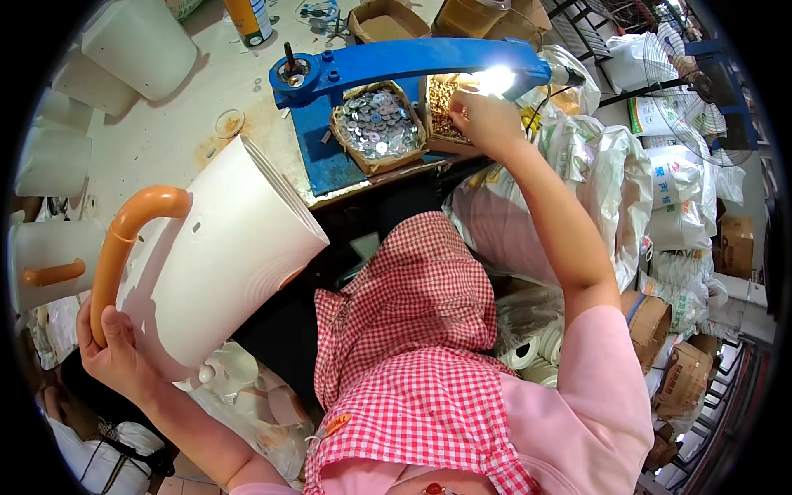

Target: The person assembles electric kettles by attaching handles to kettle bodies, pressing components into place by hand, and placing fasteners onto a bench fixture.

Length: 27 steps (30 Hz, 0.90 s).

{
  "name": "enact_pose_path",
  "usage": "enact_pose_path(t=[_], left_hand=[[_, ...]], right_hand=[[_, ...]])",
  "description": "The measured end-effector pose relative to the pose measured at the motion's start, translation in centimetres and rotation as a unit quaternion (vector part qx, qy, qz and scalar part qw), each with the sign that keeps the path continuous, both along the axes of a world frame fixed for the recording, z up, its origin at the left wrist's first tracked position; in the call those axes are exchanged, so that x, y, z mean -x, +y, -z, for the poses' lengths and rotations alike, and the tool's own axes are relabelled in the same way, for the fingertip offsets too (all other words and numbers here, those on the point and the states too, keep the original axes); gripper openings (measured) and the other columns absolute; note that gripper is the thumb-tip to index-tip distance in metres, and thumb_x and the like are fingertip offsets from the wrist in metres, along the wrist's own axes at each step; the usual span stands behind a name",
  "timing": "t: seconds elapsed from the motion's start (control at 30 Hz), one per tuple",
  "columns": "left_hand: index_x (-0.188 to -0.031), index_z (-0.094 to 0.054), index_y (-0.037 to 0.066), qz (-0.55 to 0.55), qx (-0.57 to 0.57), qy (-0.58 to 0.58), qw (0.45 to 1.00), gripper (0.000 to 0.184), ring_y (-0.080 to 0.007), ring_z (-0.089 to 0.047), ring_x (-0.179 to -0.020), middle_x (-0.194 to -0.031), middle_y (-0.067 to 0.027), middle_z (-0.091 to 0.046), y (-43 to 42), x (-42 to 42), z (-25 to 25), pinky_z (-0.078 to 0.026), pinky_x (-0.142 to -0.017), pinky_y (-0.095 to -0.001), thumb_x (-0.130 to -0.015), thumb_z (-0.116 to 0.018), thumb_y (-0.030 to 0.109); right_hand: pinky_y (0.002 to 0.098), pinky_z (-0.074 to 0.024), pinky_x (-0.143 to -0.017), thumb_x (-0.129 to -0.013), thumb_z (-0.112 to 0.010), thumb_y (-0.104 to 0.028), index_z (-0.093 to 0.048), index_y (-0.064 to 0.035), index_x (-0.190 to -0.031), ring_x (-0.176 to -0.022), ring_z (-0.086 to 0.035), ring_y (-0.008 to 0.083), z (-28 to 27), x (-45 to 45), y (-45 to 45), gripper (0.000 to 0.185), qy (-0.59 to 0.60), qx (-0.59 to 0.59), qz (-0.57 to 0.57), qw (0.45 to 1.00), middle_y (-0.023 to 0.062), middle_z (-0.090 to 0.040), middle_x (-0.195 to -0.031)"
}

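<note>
My left hand is closed round the lower end of an orange curved handle. That handle is attached at its upper end to a large white plastic bucket, tilted with its open rim toward the upper right. A small hole shows in the bucket wall near the handle. Over at the table, my right hand reaches into a cardboard box of small brass-coloured rivets. Its fingers are pinched together; anything between them is hidden. Beside it sits a box of silver washers.
A blue metal arm with a bright lamp spans above both boxes. More white buckets stand at the left. Filled plastic sacks and a fan are on the right. A spray can stands on the table.
</note>
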State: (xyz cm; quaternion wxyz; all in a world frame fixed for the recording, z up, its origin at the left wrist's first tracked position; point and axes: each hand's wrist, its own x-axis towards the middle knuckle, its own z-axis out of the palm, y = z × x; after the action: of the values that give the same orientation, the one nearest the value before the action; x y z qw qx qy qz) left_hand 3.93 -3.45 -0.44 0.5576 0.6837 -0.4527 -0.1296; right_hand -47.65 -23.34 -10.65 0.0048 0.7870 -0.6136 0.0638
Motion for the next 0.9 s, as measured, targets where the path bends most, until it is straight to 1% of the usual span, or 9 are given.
enact_pose_path(t=[0.07,0.17,0.2,0.27,0.33,0.6,0.7,0.8,0.9], left_hand=[[-0.114,-0.067,-0.001,0.002,-0.005,-0.003,1.0,0.042,-0.0021,-0.045,-0.064,-0.08,0.0043,-0.057,0.1,0.2,-0.3,-0.031,-0.056,-0.0162,-0.09,-0.08,0.031],[-0.114,-0.066,-0.001,-0.002,0.005,0.009,1.0,0.044,-0.0019,-0.046,-0.066,-0.084,0.0045,-0.059,0.1,0.1,0.2,-0.032,-0.058,-0.0151,-0.088,-0.082,0.032],[-0.113,-0.066,-0.001,-0.006,-0.023,0.01,1.0,0.044,-0.0017,-0.047,-0.069,-0.088,0.0039,-0.061,0.4,0.0,-0.1,-0.035,-0.061,-0.0148,-0.088,-0.082,0.031],[-0.113,-0.065,-0.002,0.016,-0.031,0.007,0.999,0.044,-0.0039,-0.051,-0.074,-0.092,0.0021,-0.062,0.7,-0.3,-0.1,-0.039,-0.063,-0.0158,-0.087,-0.083,0.029],[-0.11,-0.065,-0.004,0.022,-0.022,0.0,1.0,0.043,-0.0105,-0.058,-0.087,-0.1,-0.0024,-0.065,0.3,0.2,-0.3,-0.047,-0.079,-0.0217,-0.085,-0.084,0.025],[-0.107,-0.066,-0.003,0.043,-0.024,-0.035,0.998,0.043,-0.0104,-0.058,-0.088,-0.097,-0.0029,-0.065,-0.3,1.4,-0.9,-0.046,-0.083,-0.023,-0.084,-0.086,0.026],[-0.107,-0.065,-0.003,0.046,-0.022,-0.018,0.999,0.043,-0.0103,-0.059,-0.089,-0.098,-0.003,-0.066,0.0,1.0,-0.7,-0.046,-0.082,-0.0224,-0.083,-0.086,0.027],[-0.107,-0.066,-0.003,0.035,-0.015,-0.013,0.999,0.044,-0.0099,-0.059,-0.088,-0.098,-0.0031,-0.066,0.2,0.7,-0.6,-0.046,-0.081,-0.0219,-0.083,-0.086,0.028],[-0.107,-0.066,-0.003,0.039,-0.013,0.003,0.999,0.044,-0.0097,-0.058,-0.086,-0.097,-0.0031,-0.066,0.3,0.4,-0.4,-0.046,-0.081,-0.0216,-0.084,-0.085,0.029]], right_hand=[[0.0467,-0.0533,-0.068,-0.089,-0.065,-0.024,-0.069,-0.0135,-0.09,-0.077,-0.07,0.0334,-0.3,0.1,0.1,0.011,-0.004,0.035,-0.005,0.999,0.0121,-0.071,-0.08],[0.0433,-0.0525,-0.065,-0.086,-0.067,-0.019,-0.066,-0.0079,-0.085,-0.075,-0.069,0.0341,-2.4,-0.6,1.7,0.012,-0.195,0.032,-0.006,0.98,0.016,-0.069,-0.076],[0.0346,-0.0515,-0.062,-0.083,-0.071,-0.013,-0.068,-0.0054,-0.089,-0.066,-0.067,0.0237,-3.0,-1.2,2.3,0.01,-0.253,0.027,-0.02,0.967,0.0116,-0.069,-0.074],[0.0257,-0.0477,-0.061,-0.083,-0.072,-0.006,-0.069,-0.0017,-0.093,-0.064,-0.059,0.01,-5.5,-3.0,3.3,0.011,-0.398,-0.058,0.0,0.916,0.0036,-0.068,-0.077],[0.0212,-0.0449,-0.063,-0.086,-0.071,-0.004,-0.07,0.0002,-0.096,-0.07,-0.052,0.0033,-7.4,-5.6,3.2,0.011,-0.515,-0.047,-0.055,0.854,-0.0014,-0.065,-0.083],[0.0263,-0.0507,-0.069,-0.093,-0.065,-0.007,-0.07,0.0007,-0.1,-0.075,-0.063,0.0107,-11.3,-15.9,-3.1,0.011,-0.555,-0.03,-0.221,0.801,0.0053,-0.072,-0.087],[0.0289,-0.0531,-0.07,-0.093,-0.065,-0.007,-0.068,-0.0006,-0.104,-0.075,-0.069,0.016,-12.2,-16.3,-3.6,0.013,-0.4,-0.01,-0.231,0.887,0.0106,-0.072,-0.082],[0.0302,-0.0528,-0.068,-0.093,-0.065,-0.009,-0.069,-0.0018,-0.103,-0.072,-0.069,0.0176,-12.4,-15.8,-4.1,0.013,-0.343,-0.003,-0.265,0.901,0.0101,-0.071,-0.08],[0.0321,-0.0522,-0.066,-0.092,-0.067,-0.01,-0.07,-0.003,-0.101,-0.07,-0.068,0.0205,-12.6,-15.5,-4.2,0.012,-0.449,-0.036,-0.245,0.858,0.0101,-0.071,-0.078]])
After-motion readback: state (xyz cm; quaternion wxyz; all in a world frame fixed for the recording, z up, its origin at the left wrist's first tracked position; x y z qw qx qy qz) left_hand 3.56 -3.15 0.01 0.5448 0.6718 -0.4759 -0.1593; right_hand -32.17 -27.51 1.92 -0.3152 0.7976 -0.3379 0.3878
